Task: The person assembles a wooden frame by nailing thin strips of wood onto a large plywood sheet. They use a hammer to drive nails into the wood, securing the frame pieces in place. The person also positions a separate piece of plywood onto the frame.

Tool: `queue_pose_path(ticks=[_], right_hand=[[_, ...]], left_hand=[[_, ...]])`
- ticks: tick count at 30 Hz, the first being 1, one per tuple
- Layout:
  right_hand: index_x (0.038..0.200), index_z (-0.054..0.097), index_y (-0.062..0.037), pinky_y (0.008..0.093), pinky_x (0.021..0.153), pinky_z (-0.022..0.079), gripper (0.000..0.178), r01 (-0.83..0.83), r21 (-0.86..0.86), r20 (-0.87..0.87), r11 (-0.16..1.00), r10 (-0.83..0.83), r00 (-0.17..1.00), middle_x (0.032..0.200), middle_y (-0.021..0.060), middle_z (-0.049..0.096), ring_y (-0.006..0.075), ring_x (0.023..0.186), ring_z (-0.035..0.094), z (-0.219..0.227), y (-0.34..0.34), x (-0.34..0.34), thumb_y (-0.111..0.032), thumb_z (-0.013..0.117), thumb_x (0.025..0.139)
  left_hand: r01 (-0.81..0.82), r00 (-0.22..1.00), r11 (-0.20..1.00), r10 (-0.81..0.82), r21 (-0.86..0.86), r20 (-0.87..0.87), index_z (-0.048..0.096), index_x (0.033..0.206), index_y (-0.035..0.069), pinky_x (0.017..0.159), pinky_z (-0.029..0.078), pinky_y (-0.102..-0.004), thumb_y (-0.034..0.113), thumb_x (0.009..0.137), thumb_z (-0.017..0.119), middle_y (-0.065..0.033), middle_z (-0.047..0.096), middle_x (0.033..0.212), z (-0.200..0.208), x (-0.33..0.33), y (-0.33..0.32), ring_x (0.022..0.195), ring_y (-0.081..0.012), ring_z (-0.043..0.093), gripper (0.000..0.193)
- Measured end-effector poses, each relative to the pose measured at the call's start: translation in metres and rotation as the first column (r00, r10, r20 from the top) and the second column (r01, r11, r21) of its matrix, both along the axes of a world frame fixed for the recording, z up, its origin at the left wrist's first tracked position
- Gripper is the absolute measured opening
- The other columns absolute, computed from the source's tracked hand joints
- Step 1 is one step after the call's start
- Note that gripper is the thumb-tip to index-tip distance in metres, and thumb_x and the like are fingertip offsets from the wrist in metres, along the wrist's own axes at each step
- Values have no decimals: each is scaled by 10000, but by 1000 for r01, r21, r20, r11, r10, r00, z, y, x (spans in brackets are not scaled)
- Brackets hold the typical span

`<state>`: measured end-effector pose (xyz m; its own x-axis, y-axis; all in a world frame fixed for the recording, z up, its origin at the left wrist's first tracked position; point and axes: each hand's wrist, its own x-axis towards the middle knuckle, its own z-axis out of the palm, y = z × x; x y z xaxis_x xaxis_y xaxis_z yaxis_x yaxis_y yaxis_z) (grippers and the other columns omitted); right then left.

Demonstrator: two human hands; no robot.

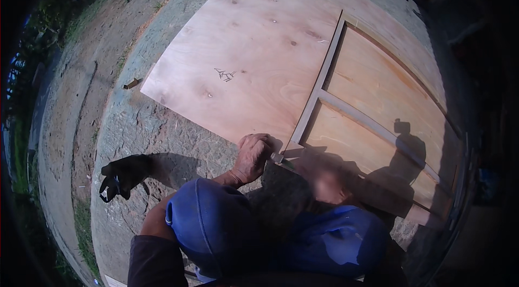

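- Bending over a large pale plywood sheet (pixel 243 43), laid flat on rough grey ground (pixel 124 124); in view below the near edge, two knees (pixel 211 222) in blue trousers, with a dark sleeve (pixel 157 260) at the left;
- Resting the left hand (pixel 253 154) at the near edge of the plywood sheet, just beside the near left corner of a wooden frame (pixel 373 124); bending the left fingers (pixel 262 138) at that edge, knuckles up; cannot tell of anything pinched beneath them;
- Reaching with the right hand (pixel 327 187) low over the near side of the wooden frame, badly blurred; cannot tell the closing of the right fingers;
- Between the two hands, a small tool (pixel 285 163) with a pale blunt end and a greenish stretch, pointing toward the left fingers; kind not clear;
- Across the right part of the plywood sheet, the wooden frame, lying flat; inside its rails, a tan panel (pixel 373 81), with one crossbar over it; on its near right part, a person's shadow (pixel 411 154);
- Near the left corner of the plywood sheet, inward from the near edge, a loose little heap of thin dark nail-like pieces (pixel 224 75);
- Off the plywood sheet, just beside its left corner, a small brownish block (pixel 131 83); farther toward the knees, on the ground, a crumpled black bag-like thing (pixel 127 173).
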<state>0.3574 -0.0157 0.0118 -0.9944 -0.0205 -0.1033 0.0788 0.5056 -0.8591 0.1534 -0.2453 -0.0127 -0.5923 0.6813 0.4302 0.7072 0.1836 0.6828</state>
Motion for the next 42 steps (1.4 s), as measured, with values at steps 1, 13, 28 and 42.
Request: queue_pose_path(ticks=[1, 13, 28, 42], right_hand=[[1422, 494, 0, 407, 1048, 463, 519, -29, 108, 81, 994, 20, 996, 1195, 175, 618, 285, 1153, 606, 5, 4, -11, -221, 596, 964], [1494, 442, -34, 346, 1108, 382, 488, 348, 48, -13, 936, -348, 937, 1421, 200, 557, 292, 1310, 531, 43, -2, -22, -82, 491, 1012], [1593, 260, -100, 195, 499, 318, 567, 695, -483, 56, 532, -774, 631, 687, -85, 356, 13, 563, 324, -10, 61, 4, -153, 447, 1061], [1610, 219, -196, 245, 466, 396, 641, 735, -370, -21, 568, -796, 605, 701, -40, 394, 55, 542, 388, 3, 210, -144, -182, 513, 1041]], left_hand=[[-7, 1000, 1000, 7, 1, 5, 576, 951, 124, 964, 397, -461, 29, 733, 703, -53, 626, 1054, 2, 1, 1, 1135, -291, 592, 269], [-99, 993, 979, 108, -177, 42, 616, 1066, 75, 898, 496, -411, 12, 776, 656, -122, 645, 1102, 10, -50, -7, 1043, -333, 619, 300], [-443, 844, 669, 537, -597, -25, 752, 947, 72, 842, 549, -429, 240, 849, 643, -161, 731, 989, 37, -241, 29, 943, -345, 698, 223], [-302, 945, 715, 136, -631, -298, 494, 953, 20, 746, 452, -524, 38, 860, 513, -220, 592, 886, 27, -258, 57, 860, -421, 573, 97]])
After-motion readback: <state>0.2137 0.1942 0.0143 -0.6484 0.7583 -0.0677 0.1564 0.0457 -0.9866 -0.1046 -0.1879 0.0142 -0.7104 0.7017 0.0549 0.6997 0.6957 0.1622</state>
